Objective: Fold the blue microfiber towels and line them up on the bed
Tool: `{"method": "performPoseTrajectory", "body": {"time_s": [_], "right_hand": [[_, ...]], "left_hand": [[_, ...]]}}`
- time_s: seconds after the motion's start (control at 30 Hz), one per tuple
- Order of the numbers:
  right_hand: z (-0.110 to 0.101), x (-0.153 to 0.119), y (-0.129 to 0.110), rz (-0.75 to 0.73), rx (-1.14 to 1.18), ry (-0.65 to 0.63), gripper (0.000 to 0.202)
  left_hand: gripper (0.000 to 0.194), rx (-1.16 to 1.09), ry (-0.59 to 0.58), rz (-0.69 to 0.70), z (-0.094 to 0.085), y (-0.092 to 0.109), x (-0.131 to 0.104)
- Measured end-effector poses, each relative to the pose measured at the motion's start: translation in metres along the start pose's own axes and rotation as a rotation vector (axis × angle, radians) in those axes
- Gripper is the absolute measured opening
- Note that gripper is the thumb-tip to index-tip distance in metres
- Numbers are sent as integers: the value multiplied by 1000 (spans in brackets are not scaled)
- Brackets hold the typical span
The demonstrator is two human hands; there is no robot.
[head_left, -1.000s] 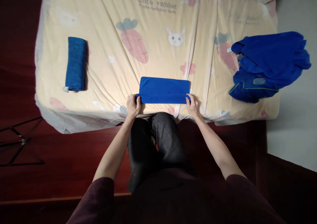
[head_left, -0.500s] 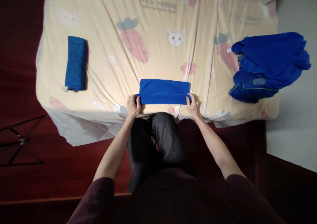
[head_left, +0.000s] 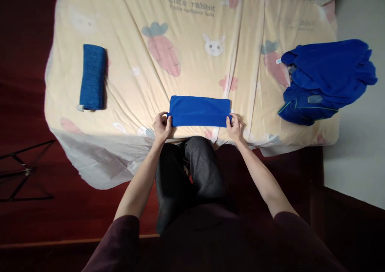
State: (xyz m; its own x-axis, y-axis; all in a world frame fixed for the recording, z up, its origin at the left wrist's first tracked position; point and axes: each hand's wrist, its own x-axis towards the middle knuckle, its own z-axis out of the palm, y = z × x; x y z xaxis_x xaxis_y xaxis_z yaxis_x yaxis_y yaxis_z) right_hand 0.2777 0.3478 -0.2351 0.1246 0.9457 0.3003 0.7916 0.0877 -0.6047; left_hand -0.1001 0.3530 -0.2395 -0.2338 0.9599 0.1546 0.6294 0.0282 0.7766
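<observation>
A bright blue folded cloth [head_left: 199, 107], perhaps a garment, lies as a long flat strip near the front edge of the bed. My left hand [head_left: 162, 125] pinches its lower left corner between thumb and fingers. At the lower right corner, my right hand [head_left: 235, 126] pinches the fabric the same way. A fold runs lengthwise along the half closest to me. Part of a small white tag peeks out by its right end.
A folded teal-blue cloth [head_left: 92, 77] rests on the left of the bed sheet [head_left: 192, 75], which has carrot and rabbit prints. Crumpled blue clothes [head_left: 327, 79] are heaped at the right, by a pale wall. A black metal stand [head_left: 27, 171] is on the floor at left.
The folded strip along the cloth's near side lies flatter now, and both hands hold nearly the same spots. The sheet's hanging edge at the left has swung lower.
</observation>
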Motion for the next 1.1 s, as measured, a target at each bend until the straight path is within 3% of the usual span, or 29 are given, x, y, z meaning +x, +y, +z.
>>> {"method": "performPoseTrajectory", "body": {"time_s": [0.33,0.5,0.67,0.87,1.0,1.1], "right_hand": [[3,1,0,-101,-3,89,23],[1,-2,2,-199,-47,73,22],[-2,0,0,-290,-61,20,35],[-15,2,-15,-266,-130,-101,29],[-21,1,-21,-310,-176,-170,46],[-18,1,-19,-302,-198,-177,47]], "left_hand": [[25,54,125,209,2,-2,1],[28,52,3,339,-1,0,2],[41,122,-148,338,-9,5,4],[76,158,-252,389,-13,8,9],[65,158,-228,350,-12,9,10],[53,141,-220,311,-12,8,10]]}}
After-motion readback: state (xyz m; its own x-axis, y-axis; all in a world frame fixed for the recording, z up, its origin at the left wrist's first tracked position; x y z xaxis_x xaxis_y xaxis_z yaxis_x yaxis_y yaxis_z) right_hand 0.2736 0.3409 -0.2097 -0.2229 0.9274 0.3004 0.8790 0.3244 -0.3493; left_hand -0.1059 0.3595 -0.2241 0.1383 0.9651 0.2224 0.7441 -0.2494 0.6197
